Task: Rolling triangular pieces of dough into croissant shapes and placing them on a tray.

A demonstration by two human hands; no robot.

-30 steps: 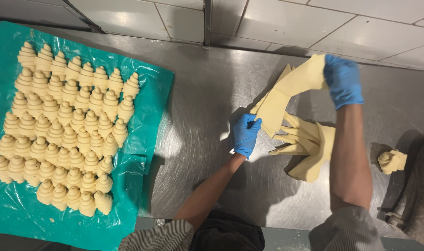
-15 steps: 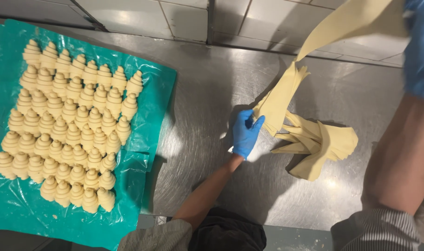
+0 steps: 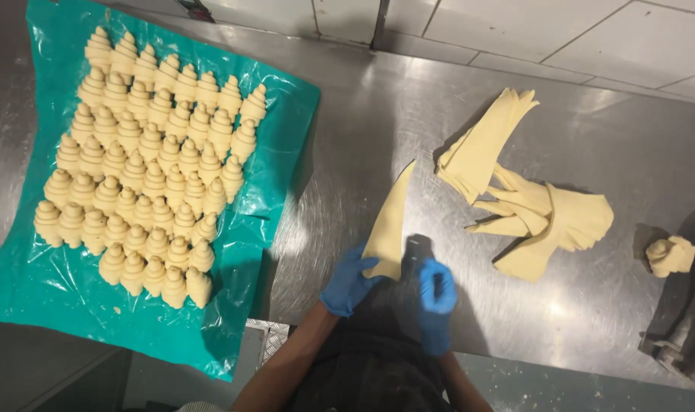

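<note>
A long triangle of pale dough (image 3: 389, 225) lies flat on the steel table (image 3: 362, 137), its point facing the wall. My left hand (image 3: 349, 282), in a blue glove, grips the triangle's wide near end. My right hand (image 3: 436, 301), also gloved, is just right of that end with its fingers curled. A small dark shape (image 3: 417, 252) sits at its fingertips; I cannot tell whether it is a tool or a shadow. A loose pile of cut dough triangles (image 3: 526, 202) lies further right, apart from both hands.
Several rows of rolled raw croissants (image 3: 145, 168) sit on a teal plastic sheet (image 3: 275, 175) at the left. One rolled piece (image 3: 671, 255) lies at the far right beside a dark object (image 3: 679, 320). A tiled wall (image 3: 515, 30) runs behind the table.
My right hand had lifted a dough triangle high off the pile. That triangle now lies on the table and both hands have come down to its near end at the front edge.
</note>
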